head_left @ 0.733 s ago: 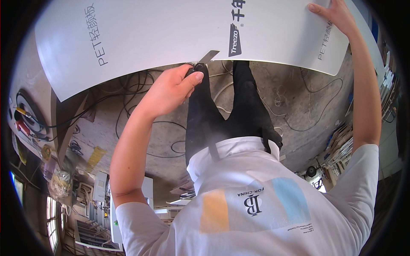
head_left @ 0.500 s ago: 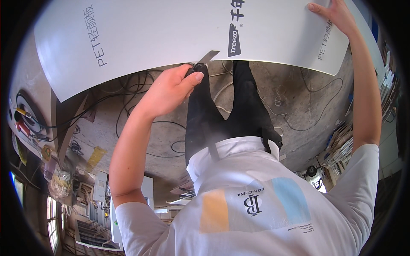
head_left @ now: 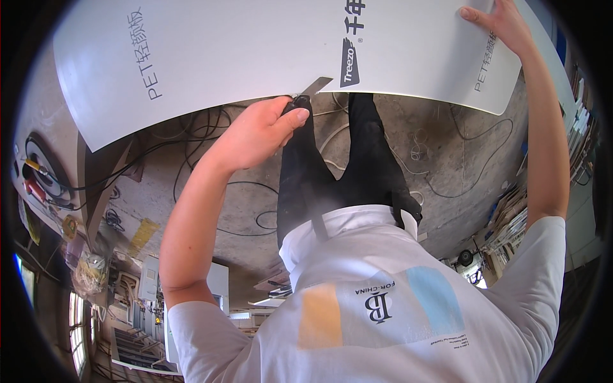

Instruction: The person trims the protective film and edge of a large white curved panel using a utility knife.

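A large white board [head_left: 242, 51] with dark printing spans the upper part of the view, its near edge in front of my legs. At the middle of that edge my left hand [head_left: 258, 131] is closed round the black handle of a utility knife [head_left: 317, 85]. The flat metal blade points up and to the right, over the board's near margin; whether it touches the surface I cannot tell. My right hand [head_left: 507, 25] lies on the board near its right end, thumb stretched out to the left and fingers partly cut off by the top of the view.
Dark cables [head_left: 191, 137] lie looped on the concrete floor [head_left: 447, 153] beneath the board. On a surface at the left rest a coiled black hose [head_left: 48, 166] and a red-handled tool [head_left: 35, 189]. Stacked boards [head_left: 511, 220] lean at the right.
My left hand and the knife have shifted very slightly to the right and nearer to me. The right hand stays in its place on the board.
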### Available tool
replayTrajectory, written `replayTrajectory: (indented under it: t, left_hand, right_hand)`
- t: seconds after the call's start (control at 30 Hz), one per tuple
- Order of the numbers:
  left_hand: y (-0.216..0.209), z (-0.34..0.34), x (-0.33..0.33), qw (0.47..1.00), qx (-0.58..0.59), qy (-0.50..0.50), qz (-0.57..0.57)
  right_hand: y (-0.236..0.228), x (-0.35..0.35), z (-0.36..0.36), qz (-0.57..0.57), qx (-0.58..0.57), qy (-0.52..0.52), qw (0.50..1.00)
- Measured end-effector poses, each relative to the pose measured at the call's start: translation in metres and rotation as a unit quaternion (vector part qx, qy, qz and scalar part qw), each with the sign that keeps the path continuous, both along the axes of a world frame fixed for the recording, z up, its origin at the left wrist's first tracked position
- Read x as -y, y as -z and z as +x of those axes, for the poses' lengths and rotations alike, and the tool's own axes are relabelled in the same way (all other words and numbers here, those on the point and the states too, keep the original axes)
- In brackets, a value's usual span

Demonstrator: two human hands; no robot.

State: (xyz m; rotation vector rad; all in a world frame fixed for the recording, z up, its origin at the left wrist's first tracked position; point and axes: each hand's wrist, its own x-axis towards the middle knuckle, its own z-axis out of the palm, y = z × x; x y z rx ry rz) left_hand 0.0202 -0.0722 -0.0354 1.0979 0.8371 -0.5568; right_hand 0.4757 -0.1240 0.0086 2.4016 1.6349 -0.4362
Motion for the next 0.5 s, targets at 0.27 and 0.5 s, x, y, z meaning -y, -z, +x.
replayTrajectory:
  t: [0.27,0.5]
  left_hand:
    - [0.0041,0.0033,-0.0007,1.000,0.003,0.002,-0.029]
    - [0.0064,0.0108,0.0030,0.999,0.011,0.009,-0.035]
  right_hand:
    - [0.0018,0.0008,0.0028,-0.004,0.009,-0.008,1.000]
    - [-0.0005,0.0007,0.0011,-0.012,0.011,-0.009,1.000]
